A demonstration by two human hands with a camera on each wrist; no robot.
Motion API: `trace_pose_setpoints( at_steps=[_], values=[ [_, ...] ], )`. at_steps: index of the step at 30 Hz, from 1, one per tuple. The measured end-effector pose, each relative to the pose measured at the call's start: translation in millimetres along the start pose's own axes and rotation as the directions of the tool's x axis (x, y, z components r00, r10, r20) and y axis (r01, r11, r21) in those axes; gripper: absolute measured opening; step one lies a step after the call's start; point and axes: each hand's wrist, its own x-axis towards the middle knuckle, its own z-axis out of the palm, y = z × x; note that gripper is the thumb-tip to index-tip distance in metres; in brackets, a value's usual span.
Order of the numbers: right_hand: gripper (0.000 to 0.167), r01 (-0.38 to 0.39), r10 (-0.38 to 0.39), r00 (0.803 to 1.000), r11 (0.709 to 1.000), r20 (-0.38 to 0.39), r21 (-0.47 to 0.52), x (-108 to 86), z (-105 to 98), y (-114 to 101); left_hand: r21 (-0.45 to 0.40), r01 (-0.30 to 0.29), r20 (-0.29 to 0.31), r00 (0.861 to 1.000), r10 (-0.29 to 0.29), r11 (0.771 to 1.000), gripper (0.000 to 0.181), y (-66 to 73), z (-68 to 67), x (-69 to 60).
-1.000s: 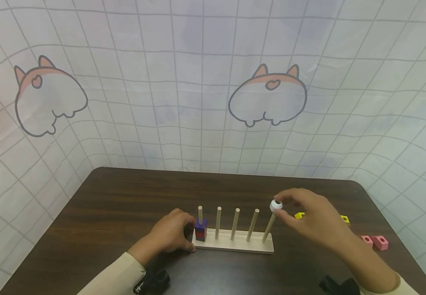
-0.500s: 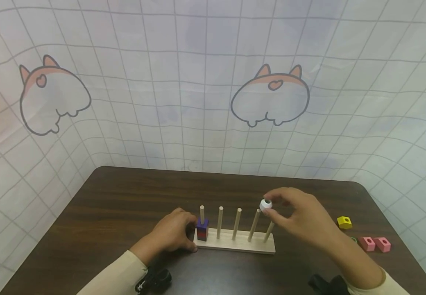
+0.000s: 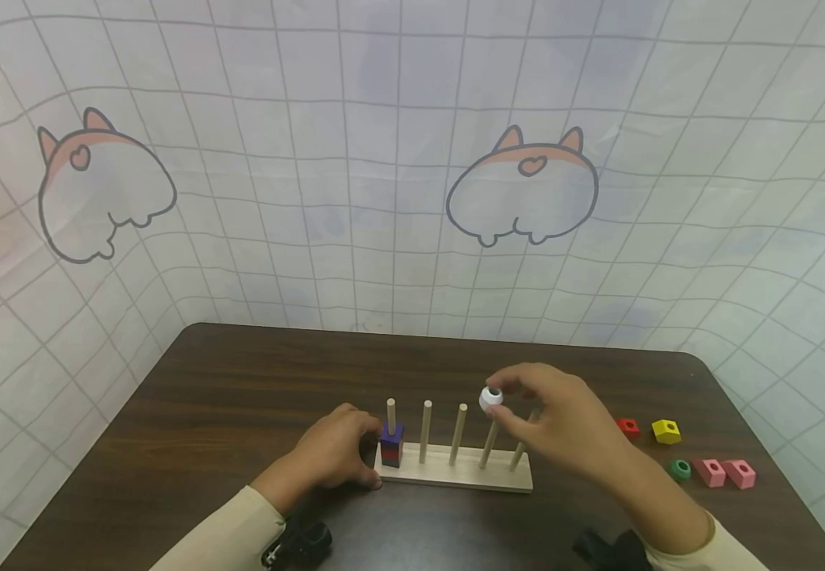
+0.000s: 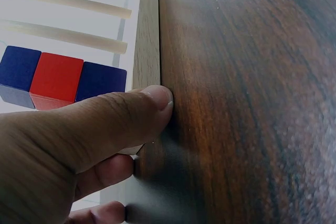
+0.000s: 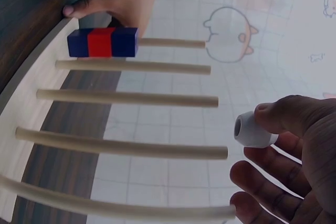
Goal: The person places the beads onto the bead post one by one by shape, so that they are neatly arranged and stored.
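A wooden peg stand (image 3: 455, 474) with several upright pegs sits on the table. Blue, red and blue blocks (image 4: 56, 80) are stacked on its leftmost peg. My left hand (image 3: 334, 446) grips the stand's left end; in the left wrist view the thumb lies along the base's edge and the fingers curl beneath or behind it. Between thumb and forefinger, my right hand (image 3: 562, 412) pinches a white bead (image 3: 491, 399) with a hole through it. In the right wrist view the bead (image 5: 255, 129) is held apart from the peg tips, hole facing the pegs.
Right of the stand lie a red block (image 3: 628, 428), a yellow block (image 3: 666, 431), a green bead (image 3: 680, 470) and two pink blocks (image 3: 727, 473). A gridded curtain (image 3: 384, 159) hangs behind the dark wooden table (image 3: 255, 373).
My right hand has moved left with the white bead, from the rightmost peg's top toward the pegs further left. The red block and green bead have come into view. My left hand stays put.
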Motion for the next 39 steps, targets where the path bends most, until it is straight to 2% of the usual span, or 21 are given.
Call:
trace_pose_setpoints(
  at_steps=[5, 22, 31, 39],
  values=[
    [0.027, 0.009, -0.009, 1.000, 1.000, -0.002, -0.002, 4.2, 5, -3, 0.006, -0.006, -0.001, 1.000, 0.006, 1.000, 0.048, 1.4, -1.6, -0.7],
    [0.027, -0.098, 0.094, 0.995, 0.988, 0.043, 0.119, 14.9, 25, -16, -0.012, 0.009, 0.001, 1.000, -0.009, 1.000, 0.050, 1.8, -1.5, -1.7],
    [0.031, -0.128, 0.126, 0.992, 0.986, 0.021, 0.103, 19.2, 37, -25, -0.011, 0.006, -0.002, 1.000, -0.006, 1.000, 0.048, 0.3, -0.8, -1.1],
    [0.030, -0.155, 0.159, 0.987, 0.975, -0.014, 0.159, 21.9, 50, -29, -0.012, 0.012, -0.004, 1.000, -0.013, 1.000, 0.050, 0.3, -0.3, -0.5]
  ],
)
